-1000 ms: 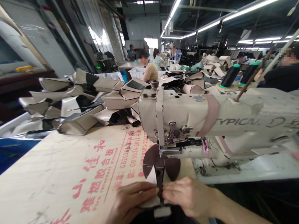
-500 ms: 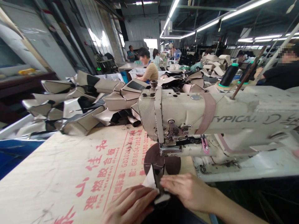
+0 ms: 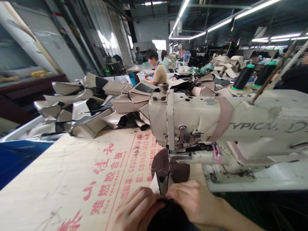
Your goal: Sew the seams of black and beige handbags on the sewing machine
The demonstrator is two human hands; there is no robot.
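Observation:
Below the sewing machine's head [image 3: 160, 118], my left hand [image 3: 138, 207] and my right hand [image 3: 192, 200] grip a beige and black bag piece [image 3: 164, 183] from either side. Its pale flap [image 3: 155, 183] stands up between them. Both hands have bent fingers, with the fingertips close together at the piece's near edge. Black material [image 3: 168, 218] bulges under and between the hands; its lower part runs out of view. Just beyond the piece, dark brown round rolls [image 3: 160, 163] lie on the board beneath the needle area.
A plywood board [image 3: 79, 166] with red print spreads to the left. Beige and black bags [image 3: 93, 120] are heaped along its far edge. Black thread cones [image 3: 243, 77] stand behind the machine arm. A person in a tan top [image 3: 159, 73] sits farther back.
My hands have drawn closer together at the near edge of the bag piece, and its near end is now covered. More black material shows. The view has shifted slightly left.

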